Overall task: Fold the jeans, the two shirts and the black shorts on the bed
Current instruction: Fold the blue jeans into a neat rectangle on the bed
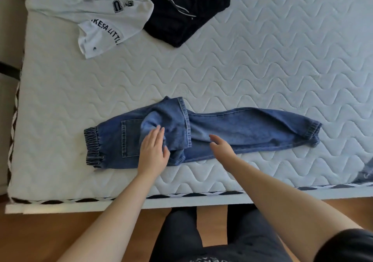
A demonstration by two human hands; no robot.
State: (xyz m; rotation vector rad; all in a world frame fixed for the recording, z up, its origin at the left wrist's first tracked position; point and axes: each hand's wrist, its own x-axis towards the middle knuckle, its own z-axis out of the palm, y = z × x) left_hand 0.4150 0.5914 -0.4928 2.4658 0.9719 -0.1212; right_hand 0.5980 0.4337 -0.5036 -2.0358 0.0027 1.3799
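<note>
I read the jeans [201, 132] lying lengthwise near the bed [262, 60] front edge, left hand [153, 150] flat on the folded-over part, fingers straight, likely pinning the fold. Right hand [220, 144] hovers just right of it, fingers loosely open, gripping nothing. White shirt [96, 13] and black shorts [185, 9] lie beyond the jeans on the quilted mattress; wood floor [40, 237] below.

Jeans [201, 132] lie across the bed's [262, 60] near edge; shirt [90, 13] and shorts [185, 9] behind, far-left.

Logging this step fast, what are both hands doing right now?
Left hand: open, fingers straight, resting flat on the jeans.
Right hand: open, relaxed over the jeans, holding nothing.
</note>
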